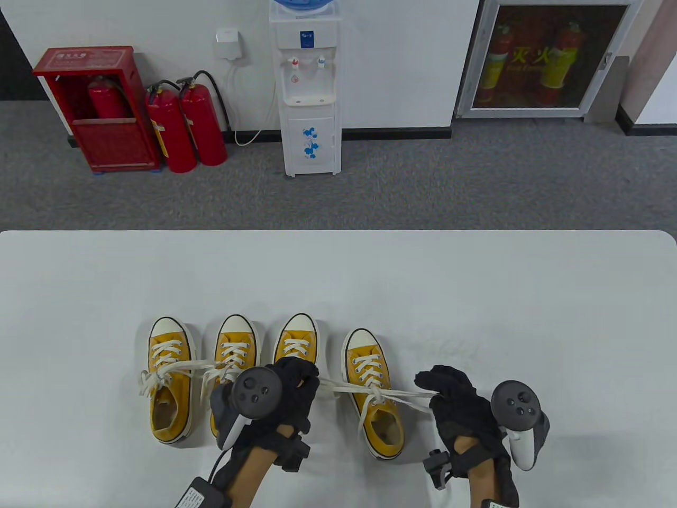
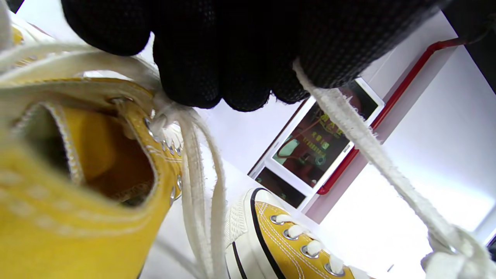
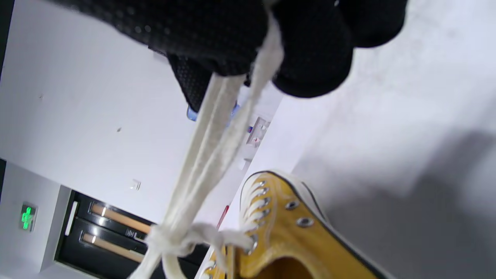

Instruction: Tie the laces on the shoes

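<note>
In the table view, four yellow shoes are lined up on the desk [image 1: 476, 296]. The rightmost shoe [image 1: 373, 391] lies between the left hand [image 1: 288, 391] and the right hand [image 1: 455, 402], and its lace [image 1: 407, 394] is stretched sideways across it.

In the left wrist view, one strand is pinched by curled fingers [image 2: 232, 50].

In the right wrist view, a doubled strand is gripped, with the knot [image 3: 174, 236] drawn tight at the eyelets.
</note>
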A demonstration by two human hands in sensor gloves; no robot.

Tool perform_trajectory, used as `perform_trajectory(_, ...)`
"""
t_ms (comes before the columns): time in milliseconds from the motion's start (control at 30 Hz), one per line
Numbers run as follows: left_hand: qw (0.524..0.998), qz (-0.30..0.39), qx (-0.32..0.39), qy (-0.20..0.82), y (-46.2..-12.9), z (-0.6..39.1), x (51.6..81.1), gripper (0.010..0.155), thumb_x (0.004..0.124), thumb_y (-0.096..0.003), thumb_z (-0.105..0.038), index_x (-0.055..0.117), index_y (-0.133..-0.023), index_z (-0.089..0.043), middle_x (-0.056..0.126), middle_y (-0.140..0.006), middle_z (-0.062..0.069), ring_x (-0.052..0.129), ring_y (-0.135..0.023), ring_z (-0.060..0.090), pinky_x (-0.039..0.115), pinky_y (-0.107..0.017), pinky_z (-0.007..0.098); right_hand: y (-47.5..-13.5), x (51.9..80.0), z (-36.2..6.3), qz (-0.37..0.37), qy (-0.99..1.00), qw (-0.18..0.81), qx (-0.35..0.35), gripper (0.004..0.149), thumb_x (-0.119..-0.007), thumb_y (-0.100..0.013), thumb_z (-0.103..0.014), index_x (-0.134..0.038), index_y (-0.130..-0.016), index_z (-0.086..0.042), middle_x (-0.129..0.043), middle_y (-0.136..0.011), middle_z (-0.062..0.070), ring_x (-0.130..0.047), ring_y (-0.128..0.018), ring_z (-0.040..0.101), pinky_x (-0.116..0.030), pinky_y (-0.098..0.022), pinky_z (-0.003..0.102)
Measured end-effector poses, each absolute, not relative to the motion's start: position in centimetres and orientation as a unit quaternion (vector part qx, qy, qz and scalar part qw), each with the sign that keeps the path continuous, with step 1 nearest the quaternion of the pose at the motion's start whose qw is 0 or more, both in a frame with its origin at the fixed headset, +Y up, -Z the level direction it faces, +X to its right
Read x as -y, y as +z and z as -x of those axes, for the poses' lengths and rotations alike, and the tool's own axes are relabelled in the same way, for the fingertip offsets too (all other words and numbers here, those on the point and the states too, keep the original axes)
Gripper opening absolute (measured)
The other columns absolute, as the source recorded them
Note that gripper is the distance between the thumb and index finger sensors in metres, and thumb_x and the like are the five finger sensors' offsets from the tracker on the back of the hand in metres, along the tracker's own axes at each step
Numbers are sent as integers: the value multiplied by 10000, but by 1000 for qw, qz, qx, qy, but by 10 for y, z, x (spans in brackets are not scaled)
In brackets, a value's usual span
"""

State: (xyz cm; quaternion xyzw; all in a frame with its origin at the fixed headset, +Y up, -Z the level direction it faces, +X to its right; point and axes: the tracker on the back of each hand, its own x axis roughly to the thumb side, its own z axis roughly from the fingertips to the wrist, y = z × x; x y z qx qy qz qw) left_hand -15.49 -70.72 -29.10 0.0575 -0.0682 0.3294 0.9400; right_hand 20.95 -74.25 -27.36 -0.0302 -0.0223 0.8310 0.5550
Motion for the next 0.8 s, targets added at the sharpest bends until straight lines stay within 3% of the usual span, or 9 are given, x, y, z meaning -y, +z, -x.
perform_trajectory(400,960,-78,63,263,-290,158,707,382,863,-467,-430,891,-815,-275,911,-939,58,952,-743,346,677,-633,637,-272,749,-225,82,817,569,46,438,-786,-424,-98,-902,-843,-146,-689,-989,93,-874,-581,280,-582,-629,606)
perform_trajectory(800,966,-79,64,238,-287,158,707,389,855,-471,-432,882,-827,-277,851,-998,83,911,-791,361,626,-668,665,-272,747,-223,76,824,559,54,421,-775,-434,-117,-911,-832,-143,-711,-973,97,-873,-596,272,-588,-626,602)
